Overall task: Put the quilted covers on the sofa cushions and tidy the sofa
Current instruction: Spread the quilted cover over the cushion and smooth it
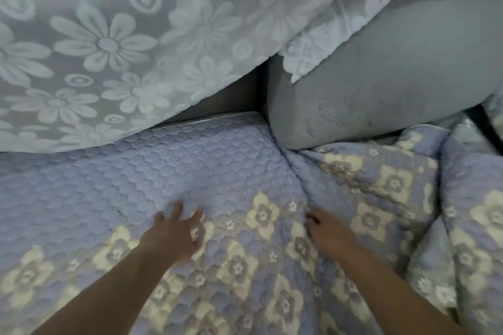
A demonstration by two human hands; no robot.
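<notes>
The cover [206, 171] lies spread over the seat cushion directly before me, its plain quilted field toward the back of the sofa and its flowered border toward me. The surface under my hands is mostly flat. To the right of this cover, along the seam between cushions, the cloth dips into a crease, and beyond it a second cover [394, 187] sits bunched and wrinkled.

My left hand [174, 234] rests flat on the cover, fingers spread and straight, pressing the quilting down. My right hand [326, 234] is at the cover's right edge, at the crease; its fingers are curled into the fold and appear to pinch the cloth there, though the tips are hidden in it.

Behind the cover, a grey back cushion [367, 84] stands at the right rear corner. A lace throw [122, 43] with a daisy pattern hangs over the sofa back to the left of that cushion, its lower edge touching the cover's rear.

Judgement: the step in hand is smoothing and seating this cover. The next move calls for tucking the right edge down into the seam while the left hand holds the field taut. The bunched second cover is not yet laid out.
</notes>
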